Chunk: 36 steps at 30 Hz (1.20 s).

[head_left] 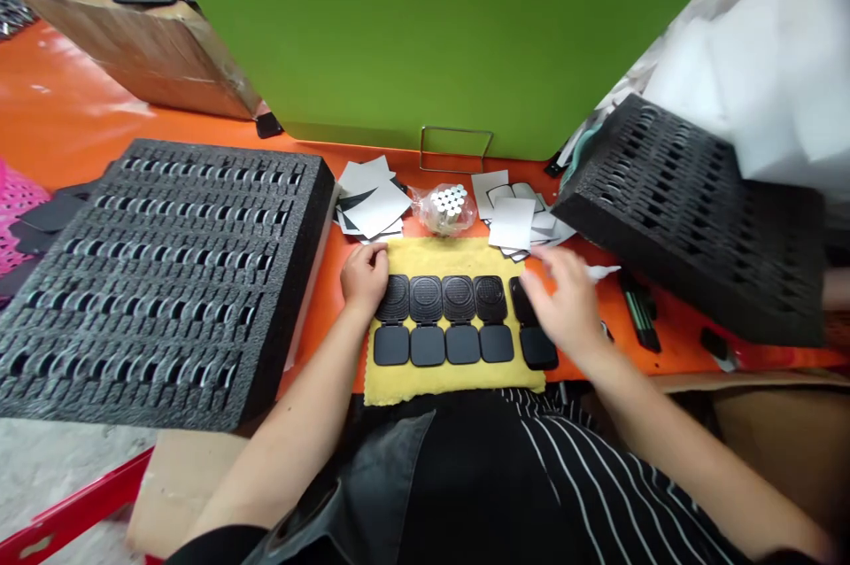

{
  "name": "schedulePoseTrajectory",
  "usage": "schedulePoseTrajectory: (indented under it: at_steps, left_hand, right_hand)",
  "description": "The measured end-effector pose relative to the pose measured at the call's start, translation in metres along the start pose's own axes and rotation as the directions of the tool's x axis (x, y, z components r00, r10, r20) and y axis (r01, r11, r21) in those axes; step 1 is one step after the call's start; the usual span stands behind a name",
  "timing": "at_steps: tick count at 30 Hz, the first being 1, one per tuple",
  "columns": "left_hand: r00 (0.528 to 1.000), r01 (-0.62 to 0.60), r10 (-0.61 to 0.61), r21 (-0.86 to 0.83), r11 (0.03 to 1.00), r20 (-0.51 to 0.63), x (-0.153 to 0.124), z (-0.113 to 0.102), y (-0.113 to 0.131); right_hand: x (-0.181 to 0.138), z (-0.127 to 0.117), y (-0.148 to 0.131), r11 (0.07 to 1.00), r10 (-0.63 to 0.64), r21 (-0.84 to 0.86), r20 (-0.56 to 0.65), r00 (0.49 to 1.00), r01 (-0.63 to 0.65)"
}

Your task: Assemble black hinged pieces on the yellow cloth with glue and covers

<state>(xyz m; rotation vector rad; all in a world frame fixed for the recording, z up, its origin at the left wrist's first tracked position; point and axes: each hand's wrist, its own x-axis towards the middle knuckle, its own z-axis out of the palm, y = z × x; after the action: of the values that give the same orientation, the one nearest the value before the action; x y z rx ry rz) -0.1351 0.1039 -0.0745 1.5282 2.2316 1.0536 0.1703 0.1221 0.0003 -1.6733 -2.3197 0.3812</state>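
Left foam tray (159, 282): black, slotted, lying flat on the orange table (66, 118) at your far left, well apart from your hands.

Your left hand (364, 275): fingers curled together, resting on the left far corner of the yellow cloth (458, 381), touching the leftmost case; it pinches nothing that you can see.

Open black compact cases (444, 321): five in a row on the cloth, each hinged open with its long axis running near to far, the row itself running left to right between your hands. Four lie uncovered; the fifth case (535, 345), rightmost, sits partly under your right hand.

Square card stacks (373, 206): white and grey, just beyond the cloth, left and right of a clear bag of small metal cylinders (448, 206).

Your right hand (564, 304): blurred, fingers loosely spread, palm down over the fifth case; whether it grips that case, you cannot tell. It is the nearer hand to that case, which lies directly beneath and near-left of it.

Right foam tray (691, 215): black, tilted, far right.
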Motion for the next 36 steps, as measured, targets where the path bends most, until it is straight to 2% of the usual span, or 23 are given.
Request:
schedulePoseTrajectory:
  at_steps: [5, 8, 11, 14, 17, 19, 21, 23, 25, 27, 29, 30, 32, 34, 36]
  left_hand:
    - [0.998, 0.007, -0.011, -0.052, 0.999, -0.067, 0.000, -0.001, 0.002]
    - [0.993, -0.049, 0.045, -0.035, 0.998, -0.105, -0.005, -0.012, 0.015]
    - [0.979, -0.180, 0.179, -0.011, 0.984, -0.094, -0.025, -0.028, 0.040]
    - [0.966, -0.258, 0.260, -0.085, 0.962, 0.005, -0.064, -0.038, 0.070]
    - [0.948, -0.235, 0.274, -0.221, 0.947, 0.164, -0.108, -0.034, 0.097]
    - [0.933, -0.126, 0.230, -0.345, 0.930, 0.277, -0.132, -0.024, 0.113]
    - [0.899, 0.079, 0.153, -0.496, 0.865, 0.411, -0.149, -0.008, 0.125]
    - [0.836, 0.325, 0.094, -0.626, 0.709, 0.540, -0.159, 0.008, 0.134]
    - [0.791, 0.482, 0.056, -0.678, 0.555, 0.609, -0.162, 0.019, 0.138]
    - [0.785, 0.543, -0.007, -0.683, 0.489, 0.619, -0.160, 0.018, 0.135]
    - [0.807, 0.546, -0.085, -0.682, 0.487, 0.584, -0.154, 0.006, 0.124]
    - [0.825, 0.532, -0.119, -0.687, 0.496, 0.553, -0.149, -0.003, 0.115]
    - [0.870, 0.476, -0.171, -0.701, 0.531, 0.462, -0.139, -0.026, 0.092]
    - [0.908, 0.416, -0.232, -0.702, 0.577, 0.348, -0.130, -0.048, 0.066]
    - [0.924, 0.379, -0.299, -0.676, 0.631, 0.239, -0.122, -0.065, 0.042]
  right_hand:
    - [-0.054, 0.033, 0.018, 0.974, 0.228, 0.007, 0.013, 0.973, -0.228]
    - [-0.057, 0.040, 0.025, 0.954, 0.299, 0.012, 0.014, 0.954, -0.299]
    - [-0.051, 0.039, 0.033, 0.941, 0.330, 0.080, 0.015, 0.944, -0.330]
    - [-0.049, 0.039, 0.044, 0.925, 0.344, 0.171, 0.011, 0.939, -0.340]
    - [-0.054, 0.038, 0.051, 0.889, 0.335, 0.350, -0.060, 0.940, -0.294]
    - [-0.064, 0.035, 0.044, 0.829, 0.340, 0.497, -0.083, 0.937, -0.257]
    - [-0.077, 0.031, 0.028, 0.744, 0.328, 0.624, -0.032, 0.944, -0.238]
    - [-0.091, 0.026, 0.009, 0.678, 0.240, 0.703, 0.068, 0.968, -0.218]
    - [-0.101, 0.019, -0.005, 0.693, 0.085, 0.705, 0.128, 0.988, -0.151]
    - [-0.100, 0.010, -0.005, 0.797, -0.026, 0.603, 0.086, 0.996, -0.031]
    - [-0.091, 0.002, 0.008, 0.910, -0.096, 0.406, 0.020, 0.995, 0.080]
    - [-0.084, -0.001, 0.018, 0.944, -0.148, 0.303, 0.029, 0.989, 0.132]
    - [-0.070, -0.001, 0.039, 0.943, -0.318, 0.146, 0.144, 0.937, 0.298]
    - [-0.060, 0.005, 0.055, 0.873, -0.483, 0.059, 0.250, 0.839, 0.485]
    - [-0.053, 0.012, 0.066, 0.795, -0.583, 0.004, 0.281, 0.763, 0.606]
